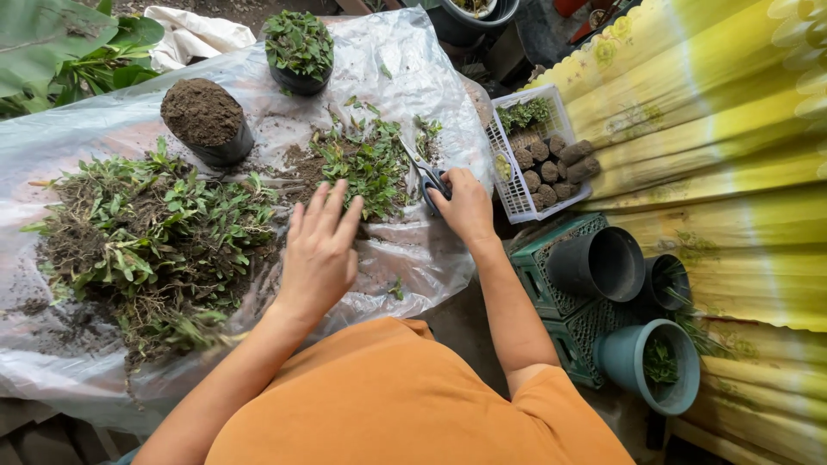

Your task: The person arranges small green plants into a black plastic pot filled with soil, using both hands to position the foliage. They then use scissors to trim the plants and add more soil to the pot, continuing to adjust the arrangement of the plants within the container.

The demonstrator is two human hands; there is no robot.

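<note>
Two bare hands are seen over a clear plastic sheet (405, 69) strewn with soil: the left hand (320, 250) is held flat with its fingers spread, hovering beside a big heap of uprooted green plants (146, 232), while the right hand (465, 205) is closed around the dark handles of a pair of scissors (428, 179). The scissors' blades are pointed up the sheet, just beside a smaller pile of cuttings (366, 164). A black pot filled with soil (207, 119) is stood behind the heap, a planted pot (298, 47) farther back, and a white crate of soil plugs (541, 155) is placed right of the sheet.
</note>
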